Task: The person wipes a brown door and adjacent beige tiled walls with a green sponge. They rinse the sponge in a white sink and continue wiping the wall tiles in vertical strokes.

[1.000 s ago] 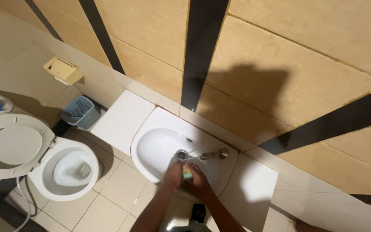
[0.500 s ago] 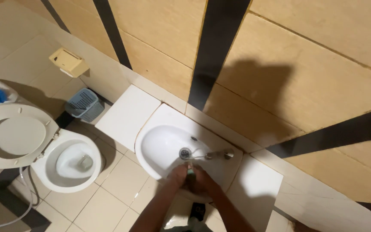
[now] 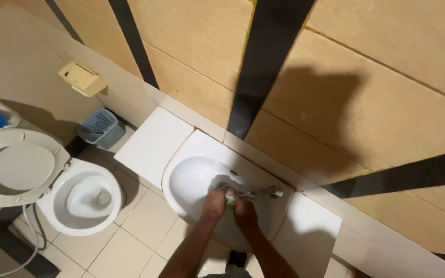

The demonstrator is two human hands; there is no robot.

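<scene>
Sink (image 3: 194, 177): set into the worktop (image 3: 153, 144), against the wall (image 3: 387, 92).
Tap (image 3: 251, 194): at the sink's back rim, toward its right side, next to the wall.
Left hand (image 3: 214, 202) and right hand (image 3: 245, 213): over the basin just in front of the tap, side by side, with a small sponge (image 3: 229, 198) between them.
Toilet (image 3: 81, 198): on the floor (image 3: 130, 242), left of the sink, lid (image 3: 14, 167) raised on its left.
Basket (image 3: 99, 127): on the floor between toilet and worktop, near the wall.
Paper holder (image 3: 82, 78): on the wall, above the basket.
Hose (image 3: 19, 257): hanging at the toilet's near left side, down to the floor.
</scene>
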